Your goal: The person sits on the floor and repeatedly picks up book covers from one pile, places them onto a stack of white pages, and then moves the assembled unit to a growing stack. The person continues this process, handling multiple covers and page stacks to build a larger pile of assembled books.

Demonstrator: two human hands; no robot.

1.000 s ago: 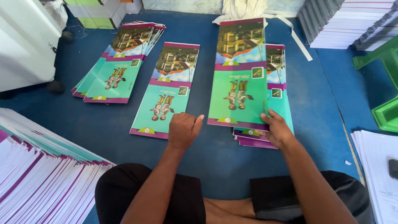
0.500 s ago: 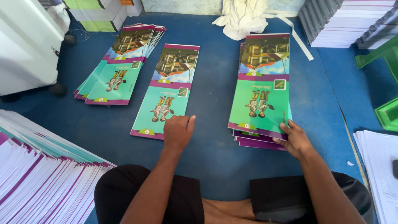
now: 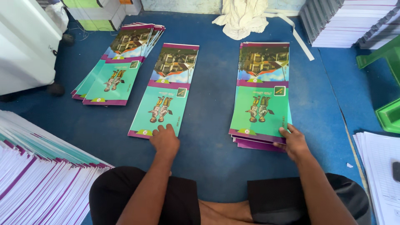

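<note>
Sitting on the blue floor (image 3: 208, 158), we see a fanned cover stack (image 3: 118, 66) far left; our left hand (image 3: 165, 139) presses flat on the middle cover (image 3: 166, 89), and our right hand (image 3: 295, 141) pinches the right stack (image 3: 261, 93) at its near corner.

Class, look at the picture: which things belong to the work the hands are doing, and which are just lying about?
In the work:
left hand on the single cover sheet
right hand on the right pile of covers
fanned pile of covers

Lying about:
white cloth
green plastic tray
white paper stacks
</note>
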